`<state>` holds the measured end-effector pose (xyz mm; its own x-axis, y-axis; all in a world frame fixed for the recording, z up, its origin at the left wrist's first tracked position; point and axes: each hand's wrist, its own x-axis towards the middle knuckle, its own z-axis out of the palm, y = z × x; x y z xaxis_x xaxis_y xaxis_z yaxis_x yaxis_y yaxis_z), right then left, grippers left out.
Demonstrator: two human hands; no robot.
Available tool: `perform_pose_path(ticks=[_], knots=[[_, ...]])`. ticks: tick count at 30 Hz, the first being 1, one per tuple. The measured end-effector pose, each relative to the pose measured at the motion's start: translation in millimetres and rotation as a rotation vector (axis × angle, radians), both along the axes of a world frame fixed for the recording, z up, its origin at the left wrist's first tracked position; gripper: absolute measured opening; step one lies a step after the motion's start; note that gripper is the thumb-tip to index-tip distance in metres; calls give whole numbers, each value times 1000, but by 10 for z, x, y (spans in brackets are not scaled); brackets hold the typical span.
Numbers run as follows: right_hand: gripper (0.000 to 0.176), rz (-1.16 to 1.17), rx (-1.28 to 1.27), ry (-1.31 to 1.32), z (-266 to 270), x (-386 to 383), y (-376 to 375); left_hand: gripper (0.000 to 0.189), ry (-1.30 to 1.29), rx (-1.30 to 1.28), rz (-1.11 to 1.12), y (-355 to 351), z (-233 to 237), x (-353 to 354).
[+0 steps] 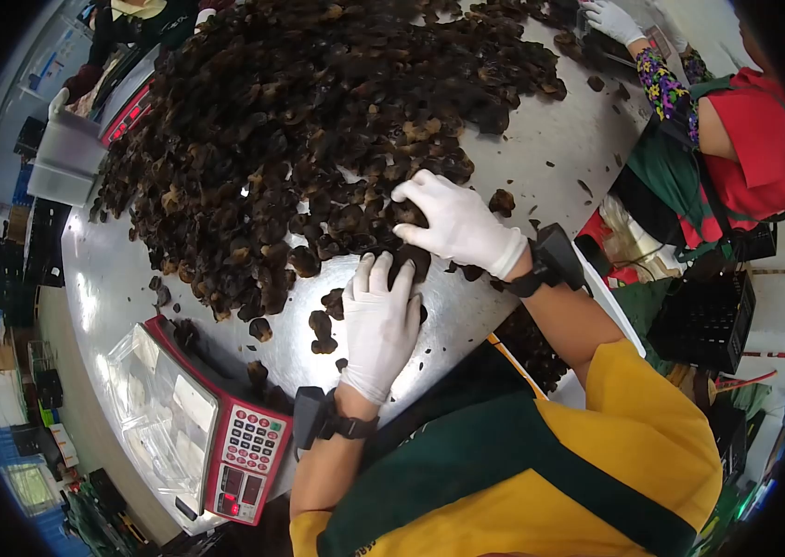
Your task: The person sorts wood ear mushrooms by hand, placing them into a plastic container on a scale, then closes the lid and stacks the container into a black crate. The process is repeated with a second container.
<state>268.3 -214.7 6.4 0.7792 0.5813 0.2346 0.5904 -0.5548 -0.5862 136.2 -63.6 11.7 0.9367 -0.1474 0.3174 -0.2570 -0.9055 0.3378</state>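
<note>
A large heap of dark brown, leaf-like pieces (299, 121) is spread over the metal table (541, 158). At the heap's near edge, my right hand (462, 223), in a white glove, curls its thumb and fingers round some dark pieces. Just left of it, my left hand (379, 325), also gloved, is palm down with its fingers slightly apart, its fingertips touching a dark piece. Whether it grips anything underneath is hidden. A few loose pieces (322, 327) lie beside my left hand.
A red scale (248, 455) with clear plastic containers (155, 399) stands at the near left. A co-worker's gloved hand (613, 20) is at the far right, another co-worker at the far left by a clear bin (67, 158). Black crates (703, 316) are at right.
</note>
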Motion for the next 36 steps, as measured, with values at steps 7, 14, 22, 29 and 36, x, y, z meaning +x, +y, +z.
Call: perform_pose_path(ticks=[7, 14, 22, 29, 36], knots=[[30, 157, -168, -282, -220, 43, 431, 14, 22, -106, 47, 166, 97, -156], [32, 181, -30, -120, 15, 128, 487, 18, -68, -120, 258, 561, 191, -164], [40, 207, -147, -197, -229, -66, 774, 79, 49, -100, 292, 852, 78, 399], [27, 84, 194, -43, -221, 243, 530, 77, 19, 272, 256, 821, -159, 634], [24, 10, 677, 861, 89, 262, 354, 14, 95, 265, 222, 808, -267, 911]])
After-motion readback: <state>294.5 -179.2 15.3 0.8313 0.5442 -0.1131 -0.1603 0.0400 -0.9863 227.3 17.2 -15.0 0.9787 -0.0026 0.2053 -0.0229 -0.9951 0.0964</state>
